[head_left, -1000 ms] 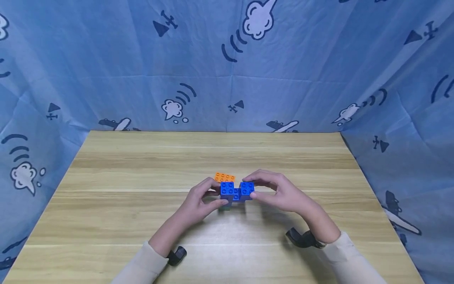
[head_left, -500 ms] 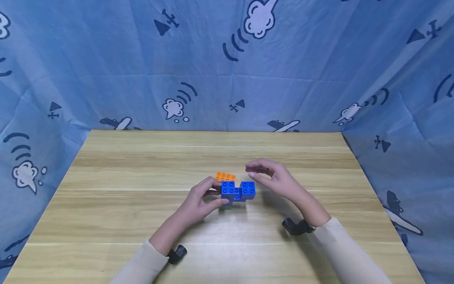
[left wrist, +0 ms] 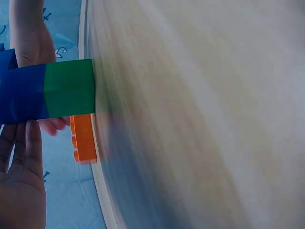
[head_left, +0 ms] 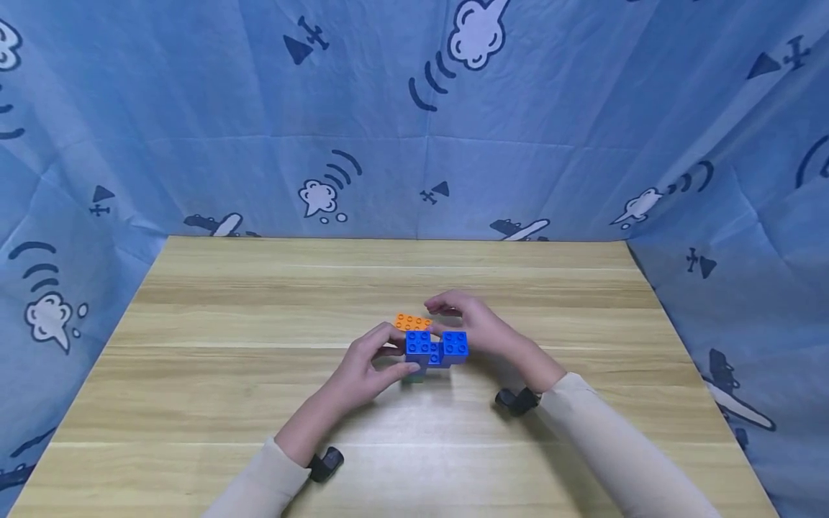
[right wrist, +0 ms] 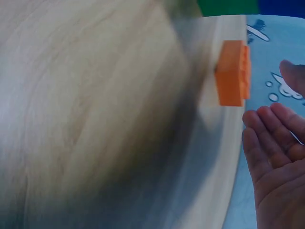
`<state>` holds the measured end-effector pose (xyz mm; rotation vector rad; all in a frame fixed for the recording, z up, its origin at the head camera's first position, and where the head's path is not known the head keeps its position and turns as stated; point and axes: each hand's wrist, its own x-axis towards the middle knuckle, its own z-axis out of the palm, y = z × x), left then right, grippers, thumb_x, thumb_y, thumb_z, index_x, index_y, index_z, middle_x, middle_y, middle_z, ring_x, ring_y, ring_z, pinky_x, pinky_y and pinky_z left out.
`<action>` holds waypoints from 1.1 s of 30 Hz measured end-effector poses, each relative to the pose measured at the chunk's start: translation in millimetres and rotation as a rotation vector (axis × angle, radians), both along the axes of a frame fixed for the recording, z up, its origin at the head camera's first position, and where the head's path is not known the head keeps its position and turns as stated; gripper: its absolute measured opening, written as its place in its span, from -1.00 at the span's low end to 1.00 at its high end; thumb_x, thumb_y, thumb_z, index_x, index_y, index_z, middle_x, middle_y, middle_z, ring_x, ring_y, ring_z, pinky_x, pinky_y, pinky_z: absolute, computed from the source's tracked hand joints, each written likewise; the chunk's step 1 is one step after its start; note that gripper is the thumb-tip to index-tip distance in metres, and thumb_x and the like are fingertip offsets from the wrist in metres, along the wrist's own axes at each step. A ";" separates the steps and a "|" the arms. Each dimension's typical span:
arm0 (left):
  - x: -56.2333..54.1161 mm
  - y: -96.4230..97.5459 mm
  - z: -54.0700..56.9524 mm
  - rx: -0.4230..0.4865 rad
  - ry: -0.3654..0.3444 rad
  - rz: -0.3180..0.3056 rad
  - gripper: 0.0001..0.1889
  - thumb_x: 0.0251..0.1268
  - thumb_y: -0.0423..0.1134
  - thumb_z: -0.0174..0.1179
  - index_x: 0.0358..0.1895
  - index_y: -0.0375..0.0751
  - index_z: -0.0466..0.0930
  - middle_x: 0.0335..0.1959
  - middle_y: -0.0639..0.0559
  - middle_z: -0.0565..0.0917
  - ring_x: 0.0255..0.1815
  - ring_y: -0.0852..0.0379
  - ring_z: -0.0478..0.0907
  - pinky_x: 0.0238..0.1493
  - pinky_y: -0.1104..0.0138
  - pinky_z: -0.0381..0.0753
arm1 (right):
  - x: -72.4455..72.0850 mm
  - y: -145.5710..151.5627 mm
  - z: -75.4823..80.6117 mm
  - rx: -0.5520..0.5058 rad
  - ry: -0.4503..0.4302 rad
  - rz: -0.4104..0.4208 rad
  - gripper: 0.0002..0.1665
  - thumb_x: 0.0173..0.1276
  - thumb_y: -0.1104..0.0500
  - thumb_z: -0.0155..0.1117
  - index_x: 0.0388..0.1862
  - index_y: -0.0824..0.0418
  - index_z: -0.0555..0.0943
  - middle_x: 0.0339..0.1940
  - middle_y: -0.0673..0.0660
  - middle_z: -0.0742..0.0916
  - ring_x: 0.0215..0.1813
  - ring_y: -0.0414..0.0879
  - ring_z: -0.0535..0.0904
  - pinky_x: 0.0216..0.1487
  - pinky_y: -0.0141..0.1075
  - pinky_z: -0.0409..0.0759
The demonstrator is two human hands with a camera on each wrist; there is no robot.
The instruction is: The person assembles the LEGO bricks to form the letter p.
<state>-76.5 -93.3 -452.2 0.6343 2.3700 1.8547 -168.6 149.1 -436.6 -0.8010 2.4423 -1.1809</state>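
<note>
The left hand (head_left: 372, 360) pinches the blue bricks (head_left: 417, 344) between thumb and fingers. They form two towers with a lower part between, the tower in that hand's grip standing over a green brick (left wrist: 70, 88). The right hand (head_left: 479, 324) holds nothing, thumb apart from fairly straight fingers, partly behind the other tower. An orange brick (head_left: 412, 321) lies studs up on the tabletop (head_left: 259, 302), just beside the right hand's fingertips.

Blue cloth (head_left: 363, 86) — wooden table (head_left: 246, 302)
</note>
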 end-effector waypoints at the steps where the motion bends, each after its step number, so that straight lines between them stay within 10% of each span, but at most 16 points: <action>1: 0.0 -0.2 0.2 0.000 0.002 0.000 -0.72 0.31 -0.37 0.43 -0.01 -0.21 0.57 0.00 -0.08 0.67 0.15 -0.07 0.69 0.23 0.25 0.78 | -0.7 -1.9 -1.4 0.007 -0.008 0.008 -0.45 0.43 0.18 0.42 0.33 0.36 0.58 0.26 0.30 0.72 0.34 0.21 0.65 0.48 0.15 0.59; 33: -0.1 -0.7 -0.7 0.008 0.051 -0.005 -0.72 0.31 -0.39 0.43 -0.02 -0.23 0.56 -0.04 -0.08 0.67 0.10 -0.04 0.69 0.20 0.31 0.79 | -11.0 -33.9 -17.6 0.209 0.110 0.131 -0.33 0.26 0.07 0.52 0.28 0.35 0.60 0.15 0.26 0.74 0.22 0.11 0.61 0.41 0.01 0.63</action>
